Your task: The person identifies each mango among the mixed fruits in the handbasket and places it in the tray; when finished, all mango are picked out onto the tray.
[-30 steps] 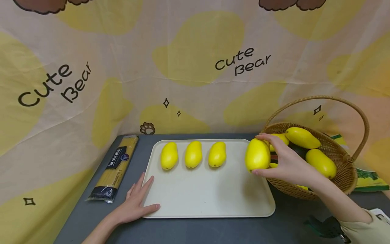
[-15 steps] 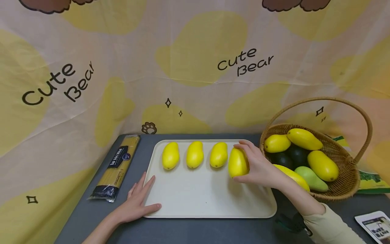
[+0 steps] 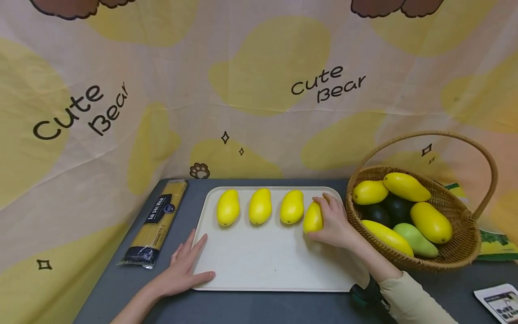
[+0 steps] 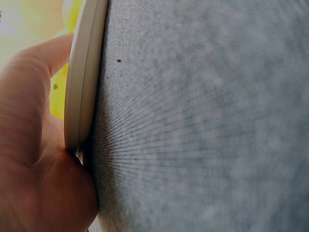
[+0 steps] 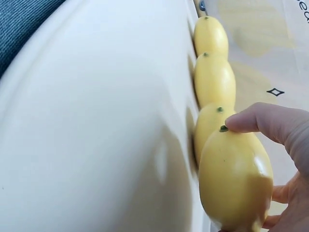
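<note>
Found yellow mango (image 3: 313, 218) at the right end of a row with three other mangoes (image 3: 260, 206), on or just above the white tray (image 3: 247, 265); unable to confirm contact. Held in the right hand (image 3: 335, 225), thumb at the near end, fingers round the far end. Noted left hand (image 3: 180, 273) well apart, fingers straight and spread at the tray's left edge, gripping nothing. Judged probably light and stiff, smooth enough to slip or roll; best taken across both ends. Read "la sicilia" and "SPAGHETTI" on the pasta packet (image 3: 155, 225), "Cute Bear" twice on the backdrop cloth (image 3: 251, 81). Unable to read print on the card (image 3: 499, 301) at right.
</note>
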`<action>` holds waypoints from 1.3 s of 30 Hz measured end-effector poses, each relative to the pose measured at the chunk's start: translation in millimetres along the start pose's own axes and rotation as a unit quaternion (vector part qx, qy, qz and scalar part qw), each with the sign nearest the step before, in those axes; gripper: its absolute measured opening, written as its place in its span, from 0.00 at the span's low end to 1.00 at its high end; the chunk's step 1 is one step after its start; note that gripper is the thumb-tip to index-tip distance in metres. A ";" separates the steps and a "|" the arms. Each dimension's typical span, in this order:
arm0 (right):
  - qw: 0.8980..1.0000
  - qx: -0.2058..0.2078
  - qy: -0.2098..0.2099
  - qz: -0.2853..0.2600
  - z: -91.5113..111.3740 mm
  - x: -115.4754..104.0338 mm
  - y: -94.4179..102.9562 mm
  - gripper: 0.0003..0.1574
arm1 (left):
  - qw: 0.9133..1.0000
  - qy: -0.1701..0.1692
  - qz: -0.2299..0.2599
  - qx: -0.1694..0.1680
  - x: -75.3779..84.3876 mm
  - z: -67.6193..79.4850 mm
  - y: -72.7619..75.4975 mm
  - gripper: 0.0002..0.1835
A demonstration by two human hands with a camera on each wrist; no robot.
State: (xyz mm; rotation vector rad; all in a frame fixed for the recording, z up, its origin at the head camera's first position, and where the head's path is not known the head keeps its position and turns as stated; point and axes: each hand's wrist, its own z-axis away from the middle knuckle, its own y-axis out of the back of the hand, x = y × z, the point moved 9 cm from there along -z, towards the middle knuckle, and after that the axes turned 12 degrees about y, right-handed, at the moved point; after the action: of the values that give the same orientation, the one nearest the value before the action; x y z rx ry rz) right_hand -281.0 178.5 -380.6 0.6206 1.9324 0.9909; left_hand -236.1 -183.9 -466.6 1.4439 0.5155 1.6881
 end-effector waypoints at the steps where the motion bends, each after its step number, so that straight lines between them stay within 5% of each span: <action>1: 1.000 0.003 -0.005 -0.002 -0.3 2.2 -1.6 0.55 | 1.000 0.000 0.001 0.000 0.1 0.1 0.0 0.54; 10: 0.999 0.011 -0.048 -0.014 -3.7 17.5 -15.1 0.60 | 1.000 -0.003 0.003 0.000 0.6 0.2 -0.3 0.54; 17: 0.996 0.025 -0.074 -0.037 -3.7 26.3 -18.1 0.55 | 1.000 0.001 0.004 -0.008 0.4 0.1 -1.5 0.55; 30: 0.995 0.056 -0.068 -0.050 -6.8 35.8 -15.6 0.53 | 1.000 0.000 0.002 -0.003 -0.4 -1.2 -1.1 0.55; 39: 0.993 0.042 -0.082 -0.073 -3.7 38.2 -18.8 0.52 | 1.000 -0.007 0.002 0.004 -0.1 -0.9 -0.4 0.54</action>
State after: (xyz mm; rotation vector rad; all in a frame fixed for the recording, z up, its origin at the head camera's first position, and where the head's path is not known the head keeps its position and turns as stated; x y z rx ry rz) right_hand -304.6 194.0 -412.6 0.5815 1.8511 0.7477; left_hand -236.8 -183.6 -467.1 1.4624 0.5125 1.6801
